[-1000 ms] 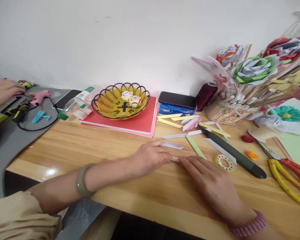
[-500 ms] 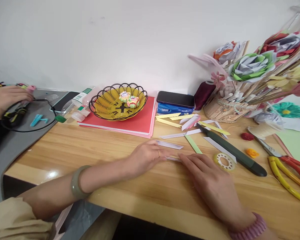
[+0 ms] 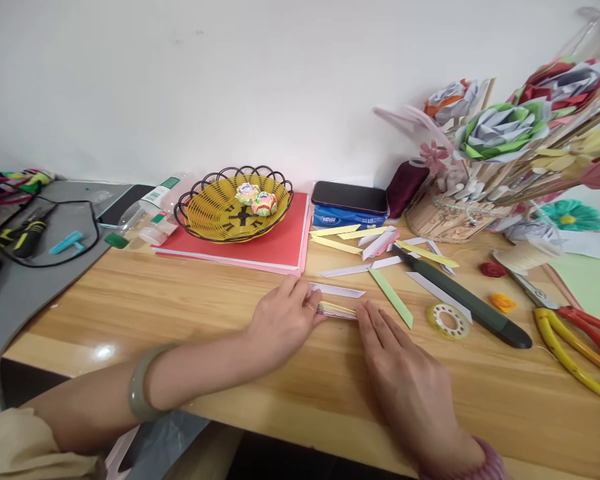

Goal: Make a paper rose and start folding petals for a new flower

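The fingers of my left hand (image 3: 283,320) are pinched on the left end of a stack of paper strips (image 3: 337,311); those of my right hand (image 3: 405,373) lie straight and close together, tips at its right end, the thumb hidden, so I cannot tell whether they grip. The stack is between my hands, near the front of the table (image 3: 205,287). Beside it lie one pale strip (image 3: 337,291) and one green strip (image 3: 391,298), with one tape roll (image 3: 434,321) farther right. Two paper rosettes (image 3: 264,204) sit in one yellow woven basket (image 3: 205,213); one stick-sided holder (image 3: 435,217) contains several paper flowers (image 3: 505,130).
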{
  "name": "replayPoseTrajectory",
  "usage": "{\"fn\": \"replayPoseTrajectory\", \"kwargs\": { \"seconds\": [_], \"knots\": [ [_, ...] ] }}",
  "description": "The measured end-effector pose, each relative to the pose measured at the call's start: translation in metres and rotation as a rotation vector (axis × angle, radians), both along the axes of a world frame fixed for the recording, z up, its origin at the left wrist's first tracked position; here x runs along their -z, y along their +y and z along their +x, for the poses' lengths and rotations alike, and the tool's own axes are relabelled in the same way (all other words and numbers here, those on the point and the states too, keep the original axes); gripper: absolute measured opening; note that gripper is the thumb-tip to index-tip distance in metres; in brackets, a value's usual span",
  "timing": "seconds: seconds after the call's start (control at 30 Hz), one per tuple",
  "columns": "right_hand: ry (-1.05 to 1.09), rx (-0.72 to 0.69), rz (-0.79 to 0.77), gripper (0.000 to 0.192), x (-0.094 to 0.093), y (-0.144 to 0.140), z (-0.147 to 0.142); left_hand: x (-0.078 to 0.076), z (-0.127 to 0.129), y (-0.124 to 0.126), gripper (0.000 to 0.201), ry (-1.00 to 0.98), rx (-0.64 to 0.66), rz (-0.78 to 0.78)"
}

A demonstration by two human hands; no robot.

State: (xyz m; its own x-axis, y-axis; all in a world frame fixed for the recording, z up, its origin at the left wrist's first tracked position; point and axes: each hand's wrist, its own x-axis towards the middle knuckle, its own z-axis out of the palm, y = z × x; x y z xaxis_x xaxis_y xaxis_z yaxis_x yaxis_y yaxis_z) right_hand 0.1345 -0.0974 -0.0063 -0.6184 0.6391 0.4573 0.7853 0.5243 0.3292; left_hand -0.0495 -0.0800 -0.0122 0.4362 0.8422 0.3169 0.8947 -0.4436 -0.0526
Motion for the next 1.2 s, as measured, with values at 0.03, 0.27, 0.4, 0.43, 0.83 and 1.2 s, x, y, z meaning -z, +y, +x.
{"fn": "replayPoseTrajectory", "kwargs": {
  "seconds": [0.03, 0.27, 0.4, 0.43, 0.83, 1.2],
  "knots": [
    [-0.005, 0.016, 0.004, 0.043, 0.0, -0.001, -0.002, -0.001, 0.001, -0.001, 0.028, 0.022, -0.001, 0.012],
    [-0.068, 0.135, 0.032, 0.044, 0.004, -0.005, -0.015, 0.001, 0.008, -0.006, 0.024, 0.175, 0.016, 0.072],
    [-0.104, 0.224, 0.038, 0.044, 0.007, -0.008, -0.023, 0.005, 0.012, -0.007, 0.021, 0.217, 0.016, 0.061],
    [-0.108, 0.243, 0.032, 0.043, 0.007, -0.008, -0.025, 0.006, 0.012, -0.007, 0.021, 0.218, 0.011, 0.054],
    [-0.114, 0.166, 0.036, 0.042, 0.005, -0.004, -0.02, 0.004, 0.007, -0.004, 0.023, 0.121, 0.027, 0.028],
    [0.169, -0.112, -0.225, 0.037, 0.0, 0.015, 0.017, 0.003, 0.002, -0.003, 0.029, 0.084, 0.032, -0.026]
  ]
}}
